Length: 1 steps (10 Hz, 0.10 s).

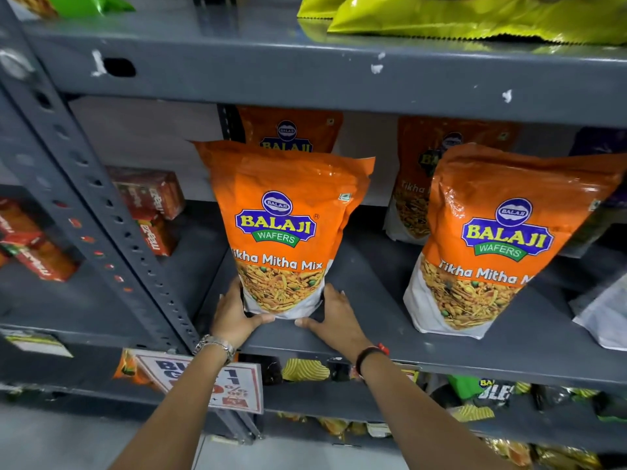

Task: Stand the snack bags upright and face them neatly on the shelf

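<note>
While both hands are bracing: front bag [283, 228] is standing upright, long axis vertical
Left hand [234, 317]: cupping base
Right hand [334, 315]: cupping opposite corner, equally near

There is a single view, from a wide-angle camera worn on the head. It faces forward and slightly down, close to a grey metal shelf [339, 337] at about chest height. Both forearms reach in from the bottom edge. The wide lens bends the shelf edges toward the corners.
</note>
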### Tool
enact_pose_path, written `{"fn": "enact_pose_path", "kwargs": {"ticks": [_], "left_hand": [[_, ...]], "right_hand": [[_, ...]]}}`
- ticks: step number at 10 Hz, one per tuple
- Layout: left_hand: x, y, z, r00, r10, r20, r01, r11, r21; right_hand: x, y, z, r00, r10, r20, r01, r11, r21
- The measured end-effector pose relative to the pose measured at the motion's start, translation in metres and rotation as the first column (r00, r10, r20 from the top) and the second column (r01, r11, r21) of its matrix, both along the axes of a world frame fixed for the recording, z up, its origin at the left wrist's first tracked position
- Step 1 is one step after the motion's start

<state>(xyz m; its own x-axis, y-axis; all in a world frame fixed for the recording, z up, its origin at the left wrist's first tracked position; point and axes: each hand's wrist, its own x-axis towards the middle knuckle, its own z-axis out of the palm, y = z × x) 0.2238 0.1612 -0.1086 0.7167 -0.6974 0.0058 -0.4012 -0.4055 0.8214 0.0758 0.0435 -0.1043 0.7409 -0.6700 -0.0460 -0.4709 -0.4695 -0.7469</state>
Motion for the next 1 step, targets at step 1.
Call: {"fn": "enact_pose_path", "kwargs": {"ticks": [1], "left_hand": [[-0.0039, 0.0018, 0.0001, 1.000, -0.002, 0.022, 0.002, 1.000, 0.005]], "right_hand": [[-0.0023, 0.0028, 0.0045, 0.998, 0.002, 0.058, -0.005, 0.998, 0.057]]}}
